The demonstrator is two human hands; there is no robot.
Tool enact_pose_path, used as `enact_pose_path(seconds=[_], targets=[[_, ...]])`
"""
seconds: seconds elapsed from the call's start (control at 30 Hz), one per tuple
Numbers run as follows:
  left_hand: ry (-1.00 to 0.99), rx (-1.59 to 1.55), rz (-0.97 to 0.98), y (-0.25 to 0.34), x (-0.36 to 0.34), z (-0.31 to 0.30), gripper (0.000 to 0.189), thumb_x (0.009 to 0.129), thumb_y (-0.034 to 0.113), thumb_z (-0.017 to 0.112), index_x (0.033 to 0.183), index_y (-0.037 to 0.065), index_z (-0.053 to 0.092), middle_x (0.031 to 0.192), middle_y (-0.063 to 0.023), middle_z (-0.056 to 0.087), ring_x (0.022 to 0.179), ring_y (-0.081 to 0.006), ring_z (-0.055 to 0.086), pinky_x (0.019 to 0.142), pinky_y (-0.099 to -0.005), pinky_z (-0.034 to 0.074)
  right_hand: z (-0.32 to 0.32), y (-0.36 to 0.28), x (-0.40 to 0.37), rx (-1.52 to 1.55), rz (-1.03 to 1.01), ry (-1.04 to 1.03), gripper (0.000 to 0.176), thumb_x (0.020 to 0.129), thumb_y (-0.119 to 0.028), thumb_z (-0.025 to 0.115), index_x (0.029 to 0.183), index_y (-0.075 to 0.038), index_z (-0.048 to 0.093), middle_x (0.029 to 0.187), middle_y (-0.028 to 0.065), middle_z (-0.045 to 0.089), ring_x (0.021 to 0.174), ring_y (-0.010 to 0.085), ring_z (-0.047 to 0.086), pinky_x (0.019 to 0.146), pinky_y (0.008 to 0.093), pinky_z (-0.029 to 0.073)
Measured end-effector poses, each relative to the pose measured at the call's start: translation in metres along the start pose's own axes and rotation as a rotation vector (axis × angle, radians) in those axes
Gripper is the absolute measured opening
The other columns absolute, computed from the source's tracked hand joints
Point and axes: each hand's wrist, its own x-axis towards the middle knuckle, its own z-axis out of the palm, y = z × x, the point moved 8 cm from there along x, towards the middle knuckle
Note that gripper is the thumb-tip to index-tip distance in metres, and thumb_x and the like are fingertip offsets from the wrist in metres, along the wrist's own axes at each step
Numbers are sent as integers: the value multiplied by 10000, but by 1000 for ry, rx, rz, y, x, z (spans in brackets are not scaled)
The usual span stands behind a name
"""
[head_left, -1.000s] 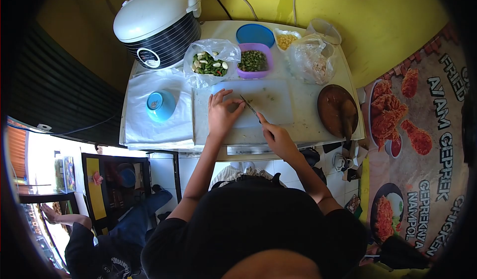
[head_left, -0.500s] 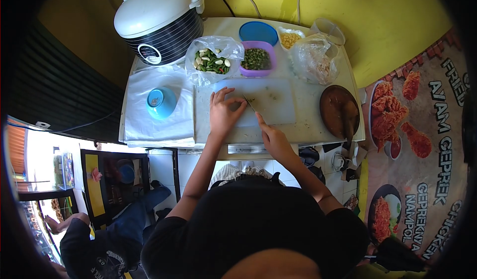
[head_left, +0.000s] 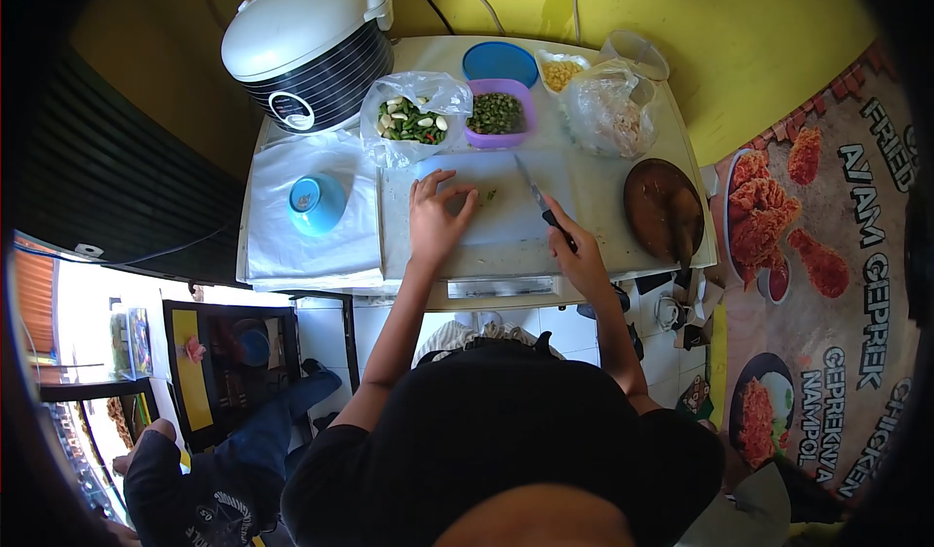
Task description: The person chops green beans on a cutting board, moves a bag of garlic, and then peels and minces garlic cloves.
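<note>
My left hand (head_left: pixel 440 218) is over the left part of the white cutting board (head_left: pixel 501 226), its fingers apart and curved, with nothing seen between them. My right hand (head_left: pixel 576 245) grips the black handle of a knife (head_left: pixel 532 185) at the board's right side, the blade pointing up and away from me. A small green piece (head_left: pixel 489 196) lies on the board between the hands. Behind the board are a plastic bag (head_left: pixel 413 119) of green chilies and pale cloves and a purple container (head_left: pixel 501 141) of chopped green pieces.
A rice cooker (head_left: pixel 309 51) stands back left, with a blue bowl (head_left: pixel 316 204) in front. Behind are a blue lid (head_left: pixel 500 63), a tray of yellow pieces (head_left: pixel 561 73) and a clear bag (head_left: pixel 611 114). A stone mortar (head_left: pixel 652 211) sits right. Another person (head_left: pixel 199 489) is lower left.
My right hand has moved right with the knife, so the blade is now away from my left hand. My left thumb and index finger have parted.
</note>
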Motion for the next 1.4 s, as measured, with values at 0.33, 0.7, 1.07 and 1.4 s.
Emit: enact_pose_path(seconds=[0.33,0.7,1.07,1.4], targets=[[-19,7,118,31,18,8,149,756,255,780,854,144,760,1115,-76,658,1112,-290,565,979,-450,385,-57,36,-24,70,15,349,467,964,-120,540,1426,-114,471,718,-33,472,622,41,427,577,203,370],[142,-114,660,208,140,79,151,798,223,755,928,147,760,1105,-71,671,1049,-269,600,916,-393,438,-59,60,-68,57,51,401,482,975,-148,548,1446,-147,441,671,-44,471,580,27,385,504,195,307],[-134,-400,188,96,64,7,263,832,62,710,1094,72,699,1144,-111,664,1103,-252,606,961,-347,448,-49,59,-58,91,41,313,470,963,-140,567,1424,-143,478,695,-26,482,625,54,439,589,216,380],[202,-94,106,51,88,-144,168,833,16,679,998,24,706,1013,-119,691,988,-261,657,887,-330,483,-32,10,2,78,-41,155,460,966,-136,567,1418,-124,481,706,-44,479,635,39,426,590,197,355]])
